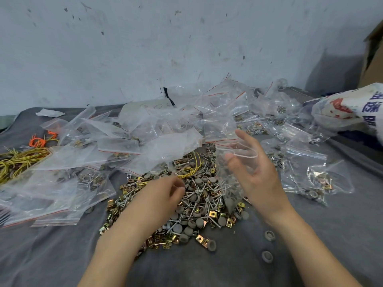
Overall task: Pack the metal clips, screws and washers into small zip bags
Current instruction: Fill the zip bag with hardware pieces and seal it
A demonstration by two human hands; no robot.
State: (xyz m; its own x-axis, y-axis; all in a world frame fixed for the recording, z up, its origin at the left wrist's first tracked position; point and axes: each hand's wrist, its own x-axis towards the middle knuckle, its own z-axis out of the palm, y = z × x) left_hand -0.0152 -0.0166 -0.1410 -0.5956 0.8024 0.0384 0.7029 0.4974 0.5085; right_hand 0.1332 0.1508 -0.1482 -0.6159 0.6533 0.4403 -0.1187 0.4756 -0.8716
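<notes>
A heap of brass-coloured metal clips, screws and grey round washers (199,206) lies on the grey cloth in the middle. My right hand (257,172) holds a small clear zip bag (230,183) by its open mouth, thumb and fingers spreading the rim; a few grey pieces sit at the bag's bottom. My left hand (163,193) hovers low over the heap, fingers curled together as if pinching small parts, though what they hold is hidden.
Filled zip bags (310,172) lie at the right, and many flat empty bags (99,146) spread over the left and back. Yellow and orange rubber bands (24,156) sit at far left. A printed sack (348,108) and cardboard box stand at right. Loose washers (267,255) lie near me.
</notes>
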